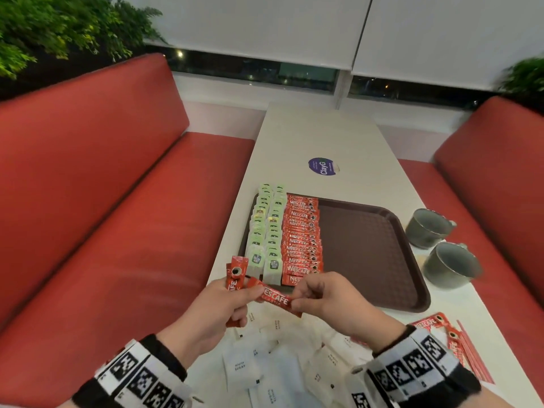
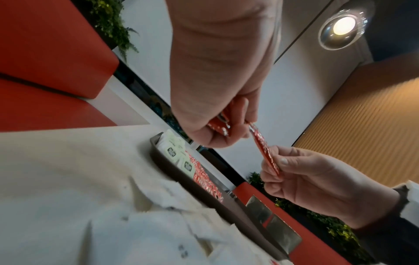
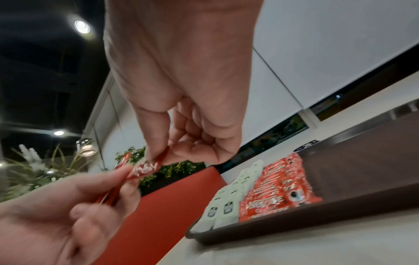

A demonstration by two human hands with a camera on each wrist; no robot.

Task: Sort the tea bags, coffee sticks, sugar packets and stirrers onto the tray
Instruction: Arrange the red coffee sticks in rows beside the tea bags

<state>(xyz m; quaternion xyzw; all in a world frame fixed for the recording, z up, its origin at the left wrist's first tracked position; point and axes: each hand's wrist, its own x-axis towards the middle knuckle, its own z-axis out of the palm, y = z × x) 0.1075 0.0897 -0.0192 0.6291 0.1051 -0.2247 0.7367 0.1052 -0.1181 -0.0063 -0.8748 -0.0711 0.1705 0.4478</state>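
Observation:
A brown tray (image 1: 368, 248) lies on the white table, with two columns of pale green tea bags (image 1: 266, 231) at its left and a row of red coffee sticks (image 1: 301, 242) beside them. My left hand (image 1: 232, 301) grips a small bundle of red coffee sticks (image 1: 235, 275) just before the tray's near left corner. My right hand (image 1: 297, 298) pinches the right end of one coffee stick (image 1: 275, 298) that stretches between both hands. White sugar packets (image 1: 265, 366) lie scattered on the table under my wrists. More coffee sticks (image 1: 429, 323) and red stirrers (image 1: 477, 360) lie at the near right.
Two grey mugs (image 1: 429, 228) (image 1: 452, 265) stand to the right of the tray. A round blue sticker (image 1: 323, 166) sits on the table beyond the tray. Red benches (image 1: 117, 201) flank the table on both sides.

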